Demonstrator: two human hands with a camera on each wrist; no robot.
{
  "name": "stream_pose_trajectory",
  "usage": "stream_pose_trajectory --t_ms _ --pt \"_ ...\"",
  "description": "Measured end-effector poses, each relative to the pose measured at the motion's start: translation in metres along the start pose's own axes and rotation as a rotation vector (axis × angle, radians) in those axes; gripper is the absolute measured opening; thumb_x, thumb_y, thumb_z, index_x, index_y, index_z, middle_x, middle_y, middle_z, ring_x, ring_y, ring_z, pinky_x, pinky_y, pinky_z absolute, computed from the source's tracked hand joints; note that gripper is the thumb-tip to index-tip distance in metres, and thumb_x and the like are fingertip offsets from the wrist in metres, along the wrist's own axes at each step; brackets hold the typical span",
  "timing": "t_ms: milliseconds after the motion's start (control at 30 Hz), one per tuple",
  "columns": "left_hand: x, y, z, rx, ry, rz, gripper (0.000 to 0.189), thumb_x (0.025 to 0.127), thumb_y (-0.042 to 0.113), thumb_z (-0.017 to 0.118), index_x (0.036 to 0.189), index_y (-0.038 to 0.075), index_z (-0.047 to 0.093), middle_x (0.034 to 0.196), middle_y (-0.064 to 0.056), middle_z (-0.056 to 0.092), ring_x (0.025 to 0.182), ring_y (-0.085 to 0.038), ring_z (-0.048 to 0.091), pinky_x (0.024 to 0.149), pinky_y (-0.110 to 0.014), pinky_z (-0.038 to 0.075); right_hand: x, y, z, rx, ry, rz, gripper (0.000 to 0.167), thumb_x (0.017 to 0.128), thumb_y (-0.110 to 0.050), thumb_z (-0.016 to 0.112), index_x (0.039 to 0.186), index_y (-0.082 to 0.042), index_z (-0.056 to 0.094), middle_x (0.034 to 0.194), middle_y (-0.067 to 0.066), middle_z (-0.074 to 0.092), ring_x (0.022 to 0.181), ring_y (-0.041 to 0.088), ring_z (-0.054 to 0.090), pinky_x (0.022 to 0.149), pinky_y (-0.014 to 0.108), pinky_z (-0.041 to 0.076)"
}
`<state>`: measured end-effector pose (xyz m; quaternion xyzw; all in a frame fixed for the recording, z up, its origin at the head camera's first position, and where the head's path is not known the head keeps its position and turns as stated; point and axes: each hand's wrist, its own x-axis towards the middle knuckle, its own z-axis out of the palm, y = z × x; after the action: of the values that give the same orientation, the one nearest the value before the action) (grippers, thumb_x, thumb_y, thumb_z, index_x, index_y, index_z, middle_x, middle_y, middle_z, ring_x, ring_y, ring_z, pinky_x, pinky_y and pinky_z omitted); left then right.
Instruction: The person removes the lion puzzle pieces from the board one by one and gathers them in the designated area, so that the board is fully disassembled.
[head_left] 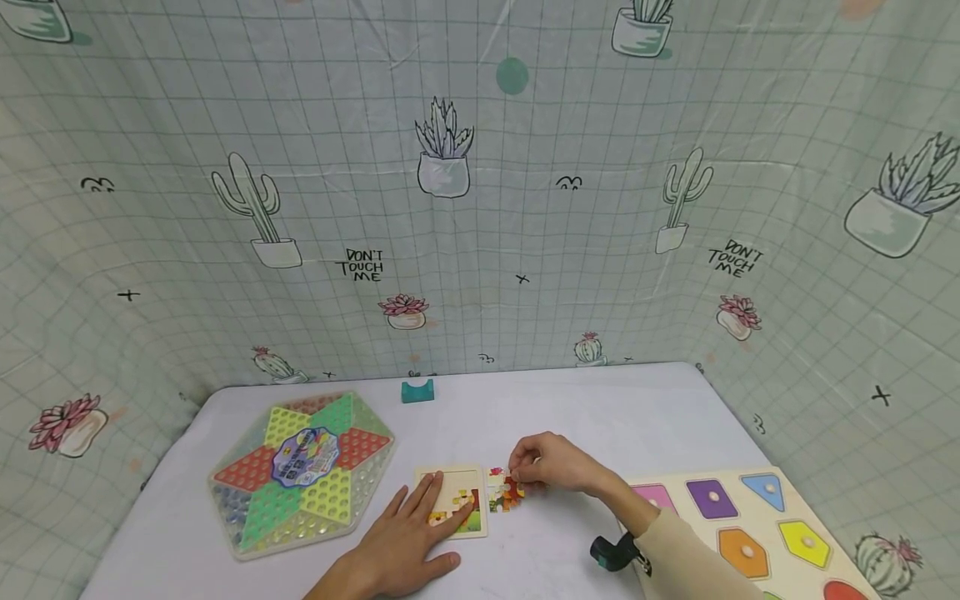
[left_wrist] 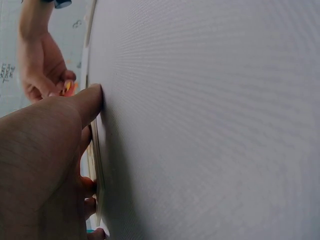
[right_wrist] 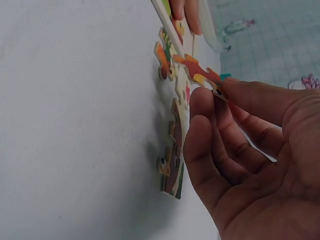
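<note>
My left hand (head_left: 397, 542) lies across a small wooden jigsaw tray (head_left: 483, 504), fingers spread and straight over it. Colourful pieces fill part of that tray, and bare wood shows elsewhere. Between thumb and fingers my right hand (head_left: 561, 463) pinches an orange-red jigsaw piece (right_wrist: 200, 71), held up near the tray's right side. Beneath it on the table, several loose jigsaw pieces (head_left: 498, 493) lie close to the tray's edge. In the right wrist view a brown and green piece (right_wrist: 175, 150) is below the right fingertips. The left thumb (left_wrist: 92, 102) sits beside the tray's edge.
A hexagonal Chinese checkers board (head_left: 281, 542) lies to the left. At the right, partly under the right sleeve, is a wooden shape-puzzle board (head_left: 678, 533) with coloured knobbed shapes. A small teal block (head_left: 417, 392) stands toward the back. Cactus-print cloth hangs behind the table.
</note>
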<state>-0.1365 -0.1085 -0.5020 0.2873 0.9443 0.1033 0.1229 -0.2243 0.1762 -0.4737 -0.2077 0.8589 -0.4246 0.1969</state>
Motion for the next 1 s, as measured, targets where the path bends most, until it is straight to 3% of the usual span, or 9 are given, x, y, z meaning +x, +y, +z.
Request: stream_pose_trajectory --t_ms 267,533,1000 --pt "0.0 0.0 0.001 0.006 0.006 0.002 0.064 0.097 0.065 0.046 0.156 0.045 0.033 0.168 -0.018 0.013 0.155 -0.033 0.011 0.119 -0.061 0.018 -0.005 0.009 -0.002 0.017 -0.047 0.031 0.006 0.091 -0.012 0.072 0.089 -0.008 0.069 0.074 0.003 0.069 0.063 0.015 0.063 0.056 0.029 0.053" --pt "0.001 -0.001 0.001 -0.007 0.005 0.005 0.063 0.097 0.065 0.046 0.156 0.044 0.033 0.167 -0.018 0.013 0.155 -0.034 0.012 0.118 -0.061 0.019 -0.004 0.013 0.001 -0.123 0.004 0.005 0.009 0.087 -0.012 0.077 0.082 -0.012 0.07 0.071 -0.006 0.067 0.061 0.009 0.059 0.056 0.022 0.049" --pt "0.001 0.0 0.001 0.002 -0.001 -0.004 0.063 0.097 0.065 0.047 0.156 0.045 0.033 0.168 -0.017 0.013 0.155 -0.033 0.012 0.119 -0.061 0.019 0.0 0.009 0.005 -0.291 0.039 -0.023 0.012 0.086 -0.012 0.079 0.079 -0.018 0.07 0.068 -0.009 0.06 0.064 0.009 0.052 0.058 0.024 0.042"
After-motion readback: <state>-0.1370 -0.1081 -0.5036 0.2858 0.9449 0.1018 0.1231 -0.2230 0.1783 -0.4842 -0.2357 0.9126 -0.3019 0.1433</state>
